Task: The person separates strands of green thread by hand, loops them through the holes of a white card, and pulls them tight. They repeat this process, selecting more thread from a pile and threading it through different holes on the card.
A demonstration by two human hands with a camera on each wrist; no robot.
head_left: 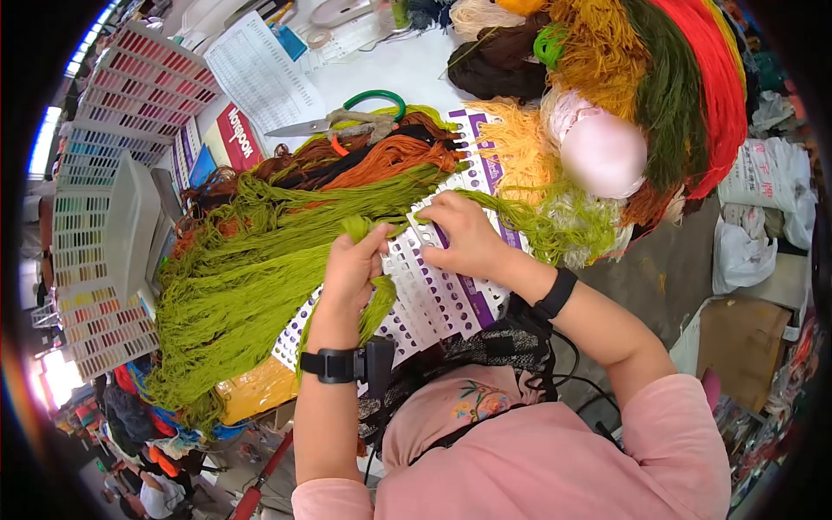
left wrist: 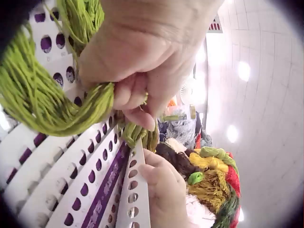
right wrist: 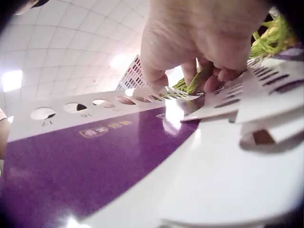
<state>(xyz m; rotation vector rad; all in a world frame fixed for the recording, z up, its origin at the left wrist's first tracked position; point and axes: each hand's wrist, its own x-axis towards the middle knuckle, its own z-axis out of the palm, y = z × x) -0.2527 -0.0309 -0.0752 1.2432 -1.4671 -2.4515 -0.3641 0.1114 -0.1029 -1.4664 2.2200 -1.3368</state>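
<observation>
Green thread (head_left: 251,295) lies in a wide spread of strands across the pile. My left hand (head_left: 351,264) pinches a bunch of it, which loops below the fingers in the left wrist view (left wrist: 52,109). White-and-purple cards with rows of holes (head_left: 433,303) lie fanned under both hands. At the upper edge of one card my right hand (head_left: 468,238) grips the card; in the left wrist view its thumb lies against the holed strip (left wrist: 134,190). Green strands pass by the right fingers (right wrist: 192,85) in the right wrist view.
Green-handled scissors (head_left: 338,126) rest on brown and orange thread (head_left: 390,163). Left stands a colour chart (head_left: 87,182), with a red notebook (head_left: 239,137) beside it. Upper right are yellow, dark green and red skeins (head_left: 715,87) and a pale pink ball (head_left: 604,154).
</observation>
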